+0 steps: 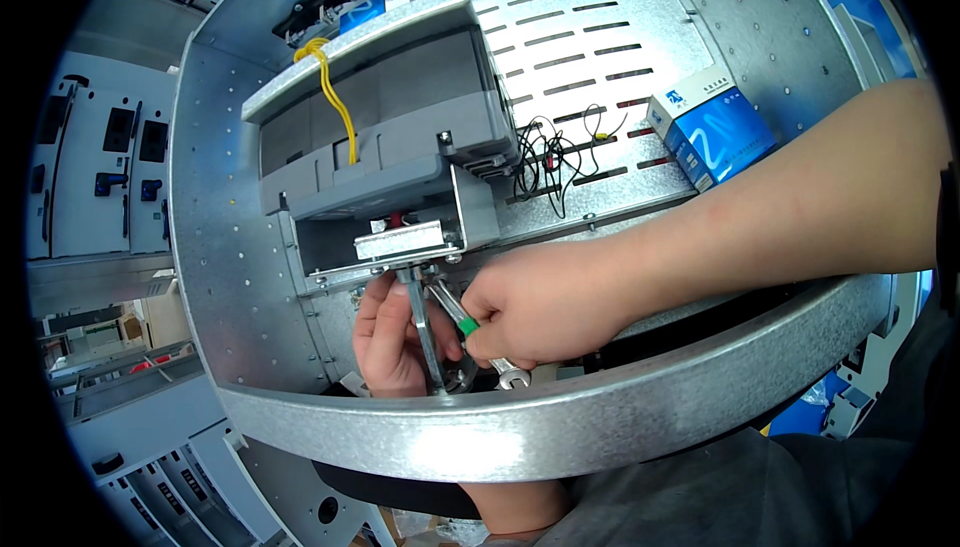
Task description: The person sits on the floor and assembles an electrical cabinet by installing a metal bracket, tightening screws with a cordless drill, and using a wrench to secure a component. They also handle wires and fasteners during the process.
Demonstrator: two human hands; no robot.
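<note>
My right hand [548,309] is closed around a combination wrench [447,299] with a green band. The wrench's upper end meets the fasteners at the lower edge of a metal bracket [476,209], and its open jaw sticks out below my fingers. My left hand [392,352] reaches up from beneath the cabinet's front rail, its fingers bent and their tips close under the bracket. What they pinch is hidden. Between my hands a flat metal bar [422,332] runs from the bracket down toward the rail. Behind the bracket sits a large grey switchgear unit [380,117].
The metal cabinet's curved front rail [480,437] crosses between me and the work. A blue-and-white box [715,132] and thin black wires [548,162] lie on the slotted panel [560,37]. A yellow cable [335,97] loops over the grey unit. Other cabinets [110,167] stand left.
</note>
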